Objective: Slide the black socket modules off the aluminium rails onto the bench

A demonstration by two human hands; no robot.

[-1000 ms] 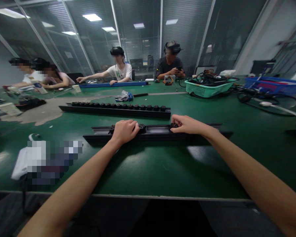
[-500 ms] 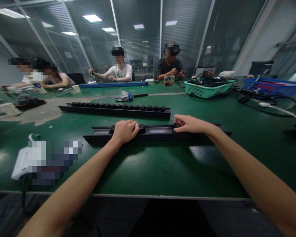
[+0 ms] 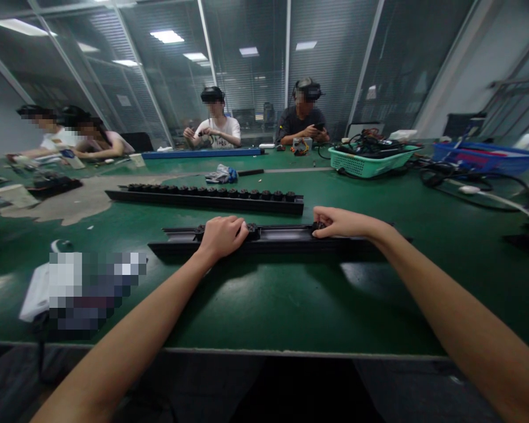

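A long black channel rail [image 3: 286,242] lies crosswise on the green table in front of me. My left hand [image 3: 224,234] is closed over black round parts [image 3: 253,230] seated in the left half of its channel. Its palm and fingers hide part of them. Further right, my right hand [image 3: 341,223] pinches another black round part [image 3: 318,225] between thumb and fingers, in or just above the channel. A bare stretch of the channel shows between my hands. Behind it lies a second black rail [image 3: 207,201], with a full row of similar round parts along it.
A green basket [image 3: 364,163] of dark cables stands at the back right, near a blue basket [image 3: 489,157]. A crumpled glove [image 3: 221,174] lies beyond the second rail. White and dark blurred items [image 3: 83,288] sit at left. Several people sit around the table.
My right hand has shifted very slightly right with the round part; my left hand stays in place. Across the table, a co-worker in white has drawn both hands together.
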